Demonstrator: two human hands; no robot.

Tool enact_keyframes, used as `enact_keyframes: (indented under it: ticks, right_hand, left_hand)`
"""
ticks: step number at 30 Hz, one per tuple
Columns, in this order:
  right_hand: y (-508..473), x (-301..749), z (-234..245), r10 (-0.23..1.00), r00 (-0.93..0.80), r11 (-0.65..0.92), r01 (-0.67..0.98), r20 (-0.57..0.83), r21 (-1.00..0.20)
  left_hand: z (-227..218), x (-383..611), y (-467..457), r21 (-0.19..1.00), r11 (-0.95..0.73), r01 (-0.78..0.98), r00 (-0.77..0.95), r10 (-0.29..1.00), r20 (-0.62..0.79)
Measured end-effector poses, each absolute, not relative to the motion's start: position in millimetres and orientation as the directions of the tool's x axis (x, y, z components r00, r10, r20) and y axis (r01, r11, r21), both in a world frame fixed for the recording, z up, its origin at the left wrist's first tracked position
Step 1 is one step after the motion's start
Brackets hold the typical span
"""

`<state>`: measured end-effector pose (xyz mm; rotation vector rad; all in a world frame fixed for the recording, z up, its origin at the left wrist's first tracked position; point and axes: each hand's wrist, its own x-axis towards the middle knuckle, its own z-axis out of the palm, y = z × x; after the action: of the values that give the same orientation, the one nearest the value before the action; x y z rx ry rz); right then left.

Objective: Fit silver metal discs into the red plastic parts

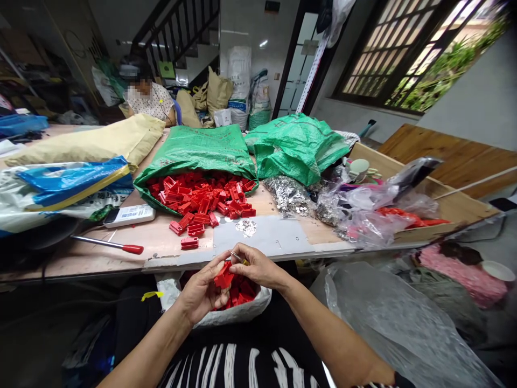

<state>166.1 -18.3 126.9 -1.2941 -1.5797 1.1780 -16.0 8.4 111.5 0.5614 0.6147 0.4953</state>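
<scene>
Above a white sack (pixel 252 312) of red plastic parts on my lap, my left hand (pixel 202 285) is closed round a red plastic part (pixel 223 276). My right hand (pixel 254 264) meets it from the other side, pinching a small metal-tipped tool with a yellow handle (pixel 244 262) against the part. Its exact kind is hidden by my fingers. Just beyond my hands, a pile of small silvery metal pieces (pixel 246 228) lies on a grey sheet (pixel 274 231). More red parts (pixel 197 199) spill from the mouth of a green woven sack (pixel 202 145) on the table.
To the left are a red-handled rod (pixel 131 249), a white device (pixel 130 215) and a blue-and-white bag (pixel 72 183). Bagged metal pieces (pixel 288 196) and a second green sack (pixel 299 145) stand right, beside a cluttered wooden tray (pixel 456 215). A person (pixel 151 99) sits across the table.
</scene>
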Motion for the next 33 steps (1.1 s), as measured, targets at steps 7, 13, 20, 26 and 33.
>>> enact_keyframes:
  ticks: [7, 13, 20, 26, 33]
  right_hand:
    - [-15.6, 166.8, 118.9, 0.987, -0.158, 0.038, 0.294, -0.009, -0.955]
    - [-16.5, 171.5, 107.0, 0.998, -0.049, 0.049, 0.298, 0.036, -0.953]
    - [-22.8, 163.0, 91.5, 0.999, 0.047, -0.014, 0.197, -0.005, -0.98]
    - [-28.9, 163.0, 91.5, 0.988, -0.083, -0.136, -0.111, -0.127, -0.985]
    - [-31.9, 169.4, 95.2, 0.962, -0.202, -0.236, -0.287, -0.183, -0.928]
  left_hand:
    - [110.6, -8.9, 11.7, 0.659, 0.719, -0.222, 0.673, 0.602, -0.43]
    - [107.4, -12.3, 14.3, 0.932, 0.363, -0.021, 0.555, 0.779, -0.291]
    - [98.7, -14.1, 12.4, 0.902, -0.414, 0.119, 0.459, 0.829, 0.32]
    - [92.8, -14.9, 13.0, 0.865, -0.487, 0.119, 0.503, 0.781, 0.371]
    - [94.1, -17.2, 13.1, 0.908, -0.417, 0.05, 0.526, 0.784, 0.331]
